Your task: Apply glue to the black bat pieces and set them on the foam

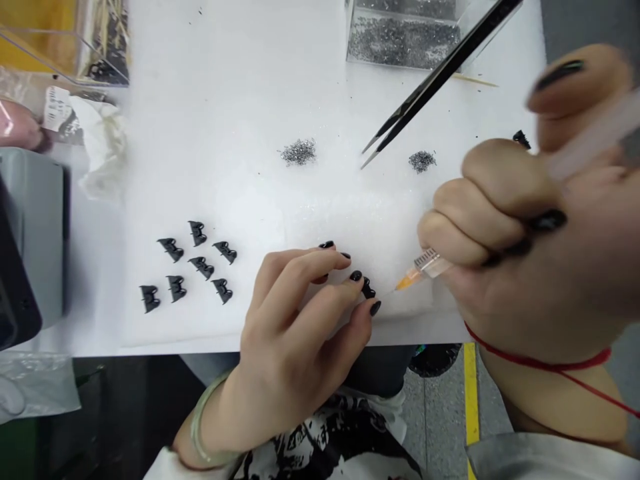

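My left hand point(300, 333) is low over the white table sheet, its thumb and forefinger pinching a small black bat-shaped piece point(369, 288). Wrapped around a syringe point(434, 262) is my right hand point(505, 200), partly blurred, with the thumb raised near the plunger end. The syringe has an orange needle hub point(407, 279). Its thin needle points left at the piece, close to it; whether they touch I cannot tell. Black tweezers point(440, 77) slant above the hands, tips apart, their far end cut off by the top edge.
Several black bat-shaped pieces point(201, 267) lie at left. Two piles of tiny glittery bits, one central point(299, 153) and one right point(423, 161), rest on the sheet. A clear box point(405, 63) of such bits stands behind. A grey device point(35, 233) and crumpled tissue point(103, 147) occupy the left edge.
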Available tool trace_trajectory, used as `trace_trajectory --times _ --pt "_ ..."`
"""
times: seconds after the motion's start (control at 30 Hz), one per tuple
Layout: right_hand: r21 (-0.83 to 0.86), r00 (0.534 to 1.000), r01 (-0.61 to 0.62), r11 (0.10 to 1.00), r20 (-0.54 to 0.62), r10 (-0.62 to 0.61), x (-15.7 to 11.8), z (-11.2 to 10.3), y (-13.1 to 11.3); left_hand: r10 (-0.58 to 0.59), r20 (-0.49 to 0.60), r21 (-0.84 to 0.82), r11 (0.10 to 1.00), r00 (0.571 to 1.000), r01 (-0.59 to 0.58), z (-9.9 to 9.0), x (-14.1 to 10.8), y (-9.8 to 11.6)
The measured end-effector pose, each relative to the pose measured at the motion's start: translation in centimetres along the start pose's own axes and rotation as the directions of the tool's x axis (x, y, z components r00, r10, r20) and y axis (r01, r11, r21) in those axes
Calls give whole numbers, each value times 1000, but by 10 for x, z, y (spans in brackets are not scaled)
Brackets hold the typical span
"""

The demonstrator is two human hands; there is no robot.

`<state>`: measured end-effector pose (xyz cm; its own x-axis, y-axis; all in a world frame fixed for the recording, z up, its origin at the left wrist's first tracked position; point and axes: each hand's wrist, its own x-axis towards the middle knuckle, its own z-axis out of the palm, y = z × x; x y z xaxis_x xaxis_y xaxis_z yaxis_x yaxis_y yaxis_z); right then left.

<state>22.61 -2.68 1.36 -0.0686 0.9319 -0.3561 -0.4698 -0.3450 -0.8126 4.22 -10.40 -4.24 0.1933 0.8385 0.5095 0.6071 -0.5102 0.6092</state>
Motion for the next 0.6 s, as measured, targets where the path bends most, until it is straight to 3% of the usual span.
trace_trajectory --times 0.1,0.27,0.4,0.6 --pt "6 997 44 999 -58 -44 12 2 -2 17 23 -24 1000 1000 -16 -3 -1 0" --pt "-52 991 6 999 -135 -13 16 9 0 -46 83 -18 999 995 47 -10 0 0" --pt "-75 981 -21 997 -195 6 18 14 1 -11 103 3 1000 995 11 -12 2 0" --pt "-53 987 -38 998 -160 29 19 15 4 0 123 13 1000 992 -2 -12 2 -1"
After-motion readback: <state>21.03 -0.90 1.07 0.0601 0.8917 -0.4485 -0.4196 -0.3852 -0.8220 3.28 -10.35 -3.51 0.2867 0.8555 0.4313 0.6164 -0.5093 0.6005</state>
